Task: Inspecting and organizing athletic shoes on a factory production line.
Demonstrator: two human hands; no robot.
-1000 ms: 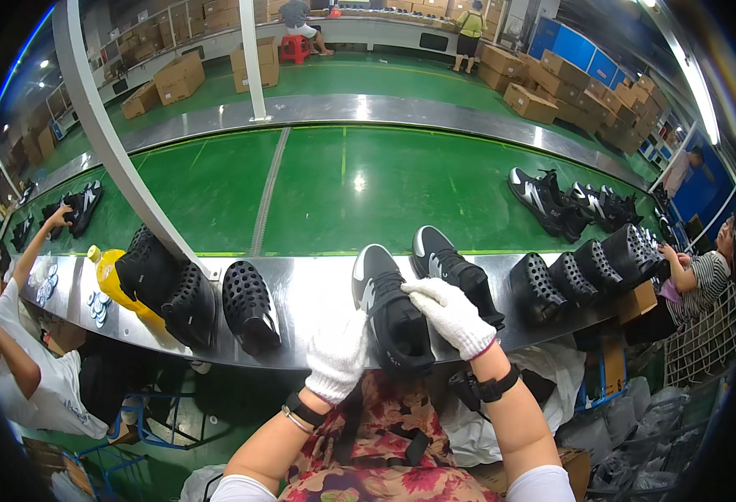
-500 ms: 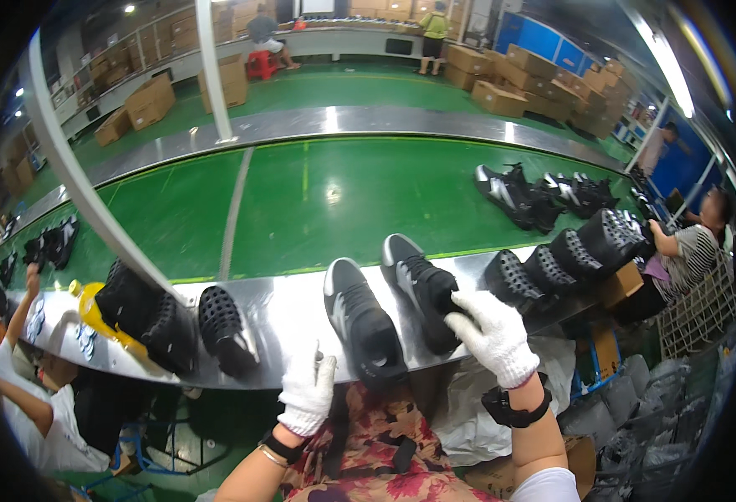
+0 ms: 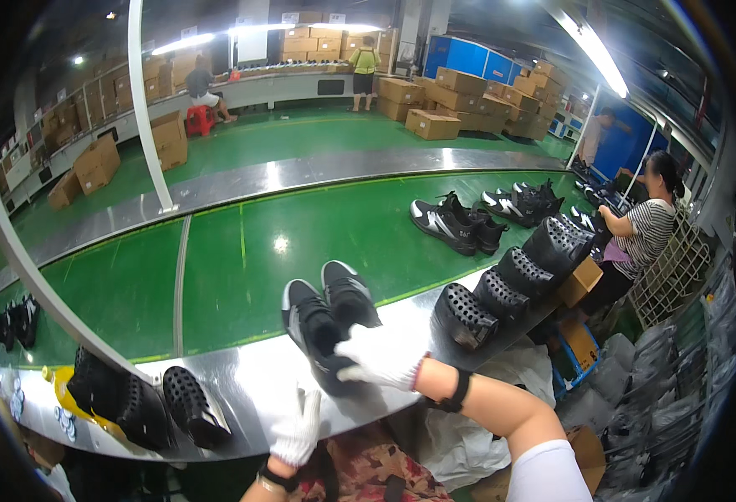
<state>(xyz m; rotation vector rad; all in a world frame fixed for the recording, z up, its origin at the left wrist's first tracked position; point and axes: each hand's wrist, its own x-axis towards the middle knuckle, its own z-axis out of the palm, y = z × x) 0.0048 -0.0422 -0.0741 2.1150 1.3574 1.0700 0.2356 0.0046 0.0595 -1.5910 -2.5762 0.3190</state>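
Observation:
A pair of black sneakers with grey toes and white side marks lies ahead of me, the left sneaker [image 3: 305, 322] beside the right sneaker [image 3: 350, 294]. Their toes reach over the green belt and their heels rest by the metal ledge. My right hand [image 3: 385, 356], in a white knit glove, is at the heels, thumb and fingers apart; it partly hides the right sneaker. Nearer to me, my left hand [image 3: 297, 427], gloved alike, has its fingers stretched out over the ledge, behind the left sneaker's heel and apart from it.
Black clog-like pieces with holes stand on the metal ledge [image 3: 251, 410], one [image 3: 192, 406] at left and several [image 3: 468, 314] at right. More sneakers [image 3: 447, 224] sit on the green belt [image 3: 242, 276]. A person [image 3: 648, 222] works at right; a post [image 3: 58, 293] rises at left.
The sneakers have moved forward onto the belt and closer together. My right hand has moved left with them, to their heels. The view has swung right and up.

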